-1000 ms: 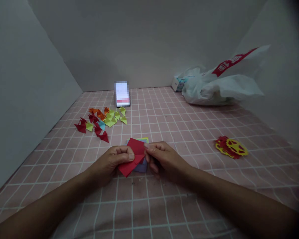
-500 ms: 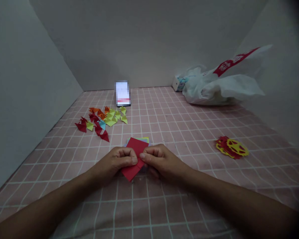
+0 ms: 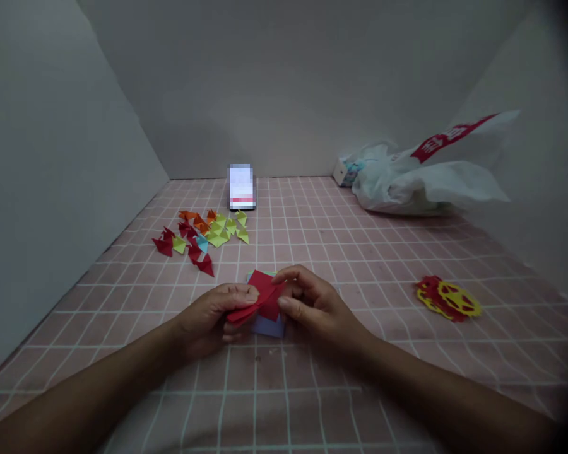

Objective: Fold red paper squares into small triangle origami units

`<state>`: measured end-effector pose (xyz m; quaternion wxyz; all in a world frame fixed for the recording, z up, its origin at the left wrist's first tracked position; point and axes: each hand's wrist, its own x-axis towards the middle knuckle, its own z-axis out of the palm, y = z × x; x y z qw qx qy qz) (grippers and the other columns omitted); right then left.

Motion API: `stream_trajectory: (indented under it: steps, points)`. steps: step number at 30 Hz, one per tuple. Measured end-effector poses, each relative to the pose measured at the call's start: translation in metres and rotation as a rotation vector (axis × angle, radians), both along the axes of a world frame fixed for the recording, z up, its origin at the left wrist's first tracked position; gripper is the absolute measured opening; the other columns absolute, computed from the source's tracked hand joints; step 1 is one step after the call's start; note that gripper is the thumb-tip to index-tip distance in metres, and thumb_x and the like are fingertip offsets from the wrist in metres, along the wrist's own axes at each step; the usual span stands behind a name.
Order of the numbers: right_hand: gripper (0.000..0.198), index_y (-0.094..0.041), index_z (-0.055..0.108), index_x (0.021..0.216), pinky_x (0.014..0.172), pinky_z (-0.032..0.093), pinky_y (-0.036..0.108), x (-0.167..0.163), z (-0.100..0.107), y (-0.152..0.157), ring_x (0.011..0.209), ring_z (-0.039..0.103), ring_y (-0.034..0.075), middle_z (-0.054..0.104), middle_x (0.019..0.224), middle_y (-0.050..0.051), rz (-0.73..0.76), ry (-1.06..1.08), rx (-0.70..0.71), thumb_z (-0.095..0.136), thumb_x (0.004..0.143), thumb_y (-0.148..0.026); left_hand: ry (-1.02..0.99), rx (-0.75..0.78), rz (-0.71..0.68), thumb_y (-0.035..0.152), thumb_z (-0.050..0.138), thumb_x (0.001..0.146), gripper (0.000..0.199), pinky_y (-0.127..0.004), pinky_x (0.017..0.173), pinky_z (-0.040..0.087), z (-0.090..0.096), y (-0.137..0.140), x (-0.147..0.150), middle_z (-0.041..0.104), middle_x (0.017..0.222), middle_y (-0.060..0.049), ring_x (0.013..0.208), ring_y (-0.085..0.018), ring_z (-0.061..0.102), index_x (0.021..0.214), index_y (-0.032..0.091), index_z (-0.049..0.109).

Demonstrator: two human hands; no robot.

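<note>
A red sheet of origami paper (image 3: 266,301), partly folded with a flap lifted, is held between my two hands above the tablecloth. My left hand (image 3: 220,312) is closed on its left end, thumb on top and fingers beneath. At the right edge, the curled fingers and thumb of my right hand (image 3: 315,306) hold the paper, index fingertip on the upper edge. Beneath it lies a stack of coloured paper (image 3: 269,328), a lavender sheet showing at the front; the red paper hides most of the stack.
Several small folded paper birds (image 3: 201,243) in red, orange, yellow and blue lie at the left. Behind them stands a lit phone (image 3: 241,187). Red and yellow cut-out discs (image 3: 449,299) lie at right. A white plastic bag (image 3: 407,189) and a box (image 3: 344,171) sit at the back right.
The red paper has been turned and now shows a raised flap. My right fingers have spread from a pinch at its middle to its right edge; my left hand has moved slightly.
</note>
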<state>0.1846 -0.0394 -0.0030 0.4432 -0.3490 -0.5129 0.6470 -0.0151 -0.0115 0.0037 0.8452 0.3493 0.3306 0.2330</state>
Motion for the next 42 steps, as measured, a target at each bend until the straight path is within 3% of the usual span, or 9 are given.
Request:
stream_trajectory:
  steps: [4, 7, 11, 15, 17, 21, 24, 31, 42]
  points:
    - [0.012, -0.022, 0.064, 0.095, 0.063, 0.042, 0.025, 0.001, -0.002, 0.0, 0.069, 0.054, 0.012, 0.061, 0.081, -0.001, -0.038, -0.173, 0.215, 0.064, 0.084, -0.023, 0.001, -0.036, -0.073, 0.025, 0.063, 0.083, 0.03, -0.015, 0.033, 0.024, -0.003, 0.0, -0.001, 0.036, 0.044, 0.007, 0.037, -0.005, 0.022, 0.059, 0.017, 0.048]
    - [0.005, -0.02, 0.066, 0.082, 0.065, 0.043, 0.027, 0.002, -0.001, 0.0, 0.07, 0.056, 0.014, 0.062, 0.076, 0.0, -0.045, -0.242, 0.259, 0.063, 0.084, -0.022, 0.019, -0.037, -0.108, 0.026, 0.066, 0.081, 0.031, -0.015, 0.032, 0.025, -0.004, -0.001, 0.0, 0.037, 0.044, 0.007, 0.035, -0.004, 0.024, 0.057, 0.016, 0.048]
    - [0.011, -0.018, 0.064, 0.077, 0.056, 0.041, 0.024, 0.003, 0.0, -0.002, 0.059, 0.053, 0.011, 0.061, 0.068, 0.0, -0.092, -0.222, 0.14, 0.063, 0.085, -0.026, 0.084, 0.037, -0.042, 0.038, 0.064, 0.084, 0.028, -0.016, 0.035, 0.033, -0.005, -0.004, 0.004, 0.049, 0.053, 0.004, 0.038, -0.005, 0.035, 0.072, 0.014, 0.061]
    - [0.016, -0.018, 0.061, 0.075, 0.046, 0.036, 0.021, 0.002, -0.002, -0.002, 0.048, 0.047, 0.008, 0.057, 0.06, -0.003, -0.146, -0.153, 0.034, 0.066, 0.085, -0.031, 0.045, 0.188, 0.116, 0.062, 0.052, 0.087, 0.048, -0.02, 0.043, 0.041, -0.01, -0.005, 0.006, 0.062, 0.065, -0.001, 0.045, -0.009, 0.051, 0.092, 0.015, 0.065]
    - [0.017, -0.018, 0.06, 0.074, 0.045, 0.037, 0.02, 0.001, -0.005, -0.001, 0.045, 0.047, 0.007, 0.056, 0.057, -0.004, -0.17, -0.117, -0.005, 0.066, 0.085, -0.031, 0.019, 0.296, 0.117, 0.066, 0.053, 0.085, 0.053, -0.022, 0.05, 0.044, -0.012, -0.005, 0.006, 0.065, 0.072, -0.003, 0.05, -0.01, 0.056, 0.097, 0.016, 0.065]
    - [0.023, -0.018, 0.057, 0.073, 0.041, 0.036, 0.019, -0.001, -0.009, 0.0, 0.041, 0.046, 0.006, 0.055, 0.055, -0.006, -0.197, -0.041, -0.096, 0.067, 0.084, -0.035, 0.096, 0.445, 0.094, 0.048, 0.075, 0.073, 0.04, -0.023, 0.055, 0.044, -0.008, -0.005, 0.006, 0.066, 0.077, -0.002, 0.056, -0.011, 0.057, 0.096, 0.016, 0.065]
    - [0.025, -0.019, 0.054, 0.072, 0.042, 0.036, 0.019, -0.002, -0.009, -0.001, 0.041, 0.047, 0.006, 0.055, 0.055, -0.006, -0.168, 0.002, -0.146, 0.067, 0.084, -0.037, 0.231, 0.462, 0.171, 0.034, 0.074, 0.075, 0.024, -0.022, 0.053, 0.042, -0.005, -0.005, 0.008, 0.063, 0.069, 0.001, 0.052, -0.009, 0.051, 0.086, 0.016, 0.064]
    - [0.024, -0.018, 0.056, 0.077, 0.046, 0.032, 0.02, -0.005, -0.005, -0.004, 0.049, 0.045, 0.008, 0.054, 0.06, -0.004, 0.0, -0.061, -0.156, 0.07, 0.081, -0.036, 0.377, 0.518, 0.176, 0.033, 0.067, 0.08, 0.018, -0.02, 0.047, 0.036, -0.005, -0.006, 0.007, 0.055, 0.058, 0.005, 0.047, -0.008, 0.045, 0.085, 0.015, 0.063]
    - [0.027, -0.019, 0.051, 0.073, 0.043, 0.033, 0.02, -0.006, -0.008, -0.008, 0.044, 0.046, 0.007, 0.053, 0.056, -0.005, -0.061, -0.134, -0.098, 0.066, 0.085, -0.038, 0.381, 0.574, 0.074, 0.038, 0.065, 0.08, 0.023, -0.021, 0.047, 0.037, 0.003, -0.011, 0.01, 0.058, 0.067, 0.001, 0.051, -0.009, 0.046, 0.082, 0.015, 0.066]
